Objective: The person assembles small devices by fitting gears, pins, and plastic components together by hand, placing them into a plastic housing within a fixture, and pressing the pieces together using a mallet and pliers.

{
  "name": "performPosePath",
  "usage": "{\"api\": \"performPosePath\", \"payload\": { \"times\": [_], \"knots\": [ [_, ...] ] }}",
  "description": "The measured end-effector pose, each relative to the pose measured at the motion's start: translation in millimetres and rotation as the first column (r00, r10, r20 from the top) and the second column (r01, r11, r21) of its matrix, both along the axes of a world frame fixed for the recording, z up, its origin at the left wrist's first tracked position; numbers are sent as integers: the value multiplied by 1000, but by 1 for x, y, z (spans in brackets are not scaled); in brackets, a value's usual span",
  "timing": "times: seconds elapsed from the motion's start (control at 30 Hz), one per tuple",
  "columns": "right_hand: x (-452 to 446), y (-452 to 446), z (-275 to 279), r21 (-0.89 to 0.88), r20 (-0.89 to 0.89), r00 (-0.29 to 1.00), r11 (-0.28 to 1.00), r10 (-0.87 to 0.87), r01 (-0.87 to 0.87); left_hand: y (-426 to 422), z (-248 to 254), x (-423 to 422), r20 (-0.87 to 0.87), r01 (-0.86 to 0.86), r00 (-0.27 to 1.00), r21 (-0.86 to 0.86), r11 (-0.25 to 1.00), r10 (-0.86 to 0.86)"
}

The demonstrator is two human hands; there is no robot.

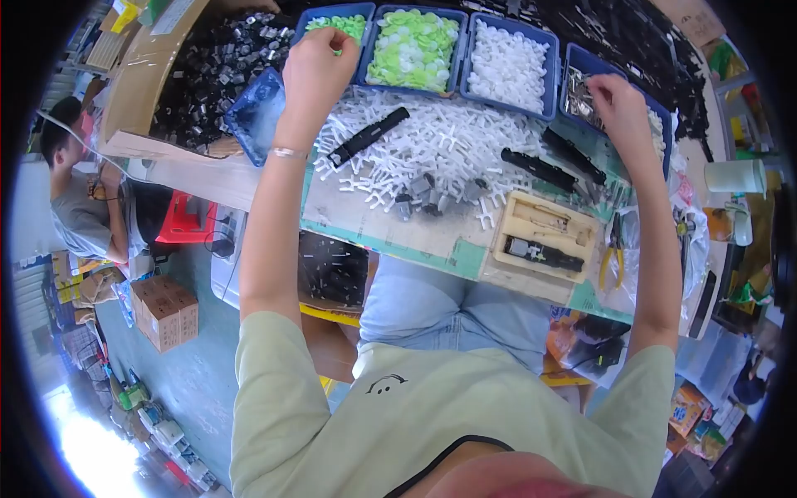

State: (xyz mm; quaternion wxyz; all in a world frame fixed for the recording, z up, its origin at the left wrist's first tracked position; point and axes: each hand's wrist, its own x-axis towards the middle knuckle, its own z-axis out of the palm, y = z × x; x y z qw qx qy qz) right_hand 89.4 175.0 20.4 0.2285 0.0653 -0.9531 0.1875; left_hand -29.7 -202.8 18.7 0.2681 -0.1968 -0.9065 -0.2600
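Note:
My left hand (320, 66) is over the small blue bin of green pieces (349, 26), its fingers pinched together; what they hold, if anything, is too small to name. Over at the right, my right hand (616, 101) reaches into a blue bin of small metal parts (579, 95), fingertips closed and their contents hidden. Between the hands lies a heap of white Y-shaped pieces (440, 145), with a black part (368, 137) on its left side and more black parts (540, 168) at its right. A cream fixture (540, 212) holds a black part with a metallic piece (544, 253).
Bins of green and white discs (415, 50) and white pieces (508, 65) line the back. A cardboard box of dark metallic parts (220, 79) stands left. Yellow-handled pliers (613, 257) lie right of the fixture. A seated person (83, 199) is at far left, beside a red stool (184, 217).

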Motion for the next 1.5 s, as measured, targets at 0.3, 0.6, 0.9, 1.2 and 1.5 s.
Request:
{"api": "performPosePath", "payload": {
  "times": [0.3, 0.6, 0.9, 1.2, 1.5],
  "knots": [
    [85, -136, 24, -891, -252, 930, 310, 268, -331, 77, 14, 146, 386, -227, 464, 922, 314, -798],
    [112, -137, 19, -592, -331, 922, 716, 201, -369, 98, 12, 187, 352, -245, 491, 934, 261, -797],
    [129, -121, 26, -956, 14, 920, 276, 391, -103, 92, 6, 203, 77, 492, 711, 656, 572, -699],
    [162, -119, 23, -889, -43, 955, 425, 295, -171, 95, -4, 218, 17, 438, 578, 837, 328, -816],
    [172, -109, 31, -271, -85, 971, 932, 225, -240, 98, -2, 227, 156, 225, 403, 938, 263, -902]
  ]
}}
